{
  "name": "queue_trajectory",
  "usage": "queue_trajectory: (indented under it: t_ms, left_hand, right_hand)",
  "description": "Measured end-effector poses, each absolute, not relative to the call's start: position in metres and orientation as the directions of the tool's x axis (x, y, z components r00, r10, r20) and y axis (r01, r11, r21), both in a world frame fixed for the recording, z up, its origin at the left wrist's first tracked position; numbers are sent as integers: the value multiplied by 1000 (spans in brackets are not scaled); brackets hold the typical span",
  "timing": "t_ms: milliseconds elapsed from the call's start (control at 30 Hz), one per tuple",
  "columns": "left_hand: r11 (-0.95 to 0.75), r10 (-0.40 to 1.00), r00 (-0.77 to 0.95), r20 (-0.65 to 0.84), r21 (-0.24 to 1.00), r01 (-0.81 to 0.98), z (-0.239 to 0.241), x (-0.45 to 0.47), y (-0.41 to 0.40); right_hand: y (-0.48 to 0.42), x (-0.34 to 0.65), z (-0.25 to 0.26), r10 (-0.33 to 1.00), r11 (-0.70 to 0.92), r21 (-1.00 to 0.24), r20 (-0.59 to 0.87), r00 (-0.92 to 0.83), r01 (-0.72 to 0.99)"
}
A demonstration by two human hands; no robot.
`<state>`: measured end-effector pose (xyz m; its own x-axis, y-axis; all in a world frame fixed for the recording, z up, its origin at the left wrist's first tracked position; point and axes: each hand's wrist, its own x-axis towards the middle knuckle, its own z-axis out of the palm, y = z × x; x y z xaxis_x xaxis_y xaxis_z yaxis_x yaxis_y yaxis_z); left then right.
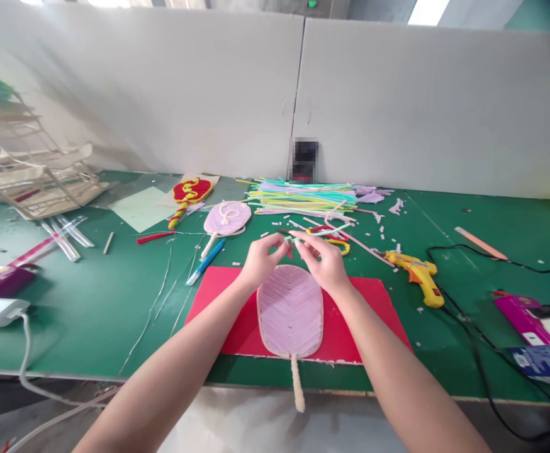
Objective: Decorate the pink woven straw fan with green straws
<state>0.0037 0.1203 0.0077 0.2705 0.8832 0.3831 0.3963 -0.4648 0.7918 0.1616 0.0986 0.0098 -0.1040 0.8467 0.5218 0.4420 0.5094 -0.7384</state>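
My left hand (269, 253) and my right hand (321, 255) meet above the top edge of a lilac fan (290, 311). Both are closed in a pinch on a mint-green pipe cleaner (334, 230), whose loose end sticks out to the right past my right hand. The fan has a pale rim and slanting rows of lilac pipe cleaner. It lies on a red board (367, 308), with its cream fuzzy handle (297, 385) hanging over the table's front edge. Just beyond my right hand are scissors with yellow handles (341, 246), partly hidden.
A bundle of coloured pipe cleaners (303, 197) lies at the back, with scraps around it. To the right rest a yellow glue gun (416, 274) and its black cord. On the left are a smaller lilac fan (228, 218), a red-and-yellow fan (190, 190), a blue pen (206, 261) and a power strip (5, 282).
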Motion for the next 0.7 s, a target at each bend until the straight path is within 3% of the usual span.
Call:
queue_trajectory:
  t_ms: [167,400,700]
  left_hand:
    - [-445,892,267,365,813,376,7,3,122]
    - [-442,892,278,356,817,370,6,5,121]
    - [-432,898,249,362,832,349,5,3,124]
  right_hand:
    - [101,164,7,802,579,-676,573,-169,456]
    - [103,166,8,796,543,-658,601,-71,522]
    - [102,165,9,778,581,-646,620,-103,495]
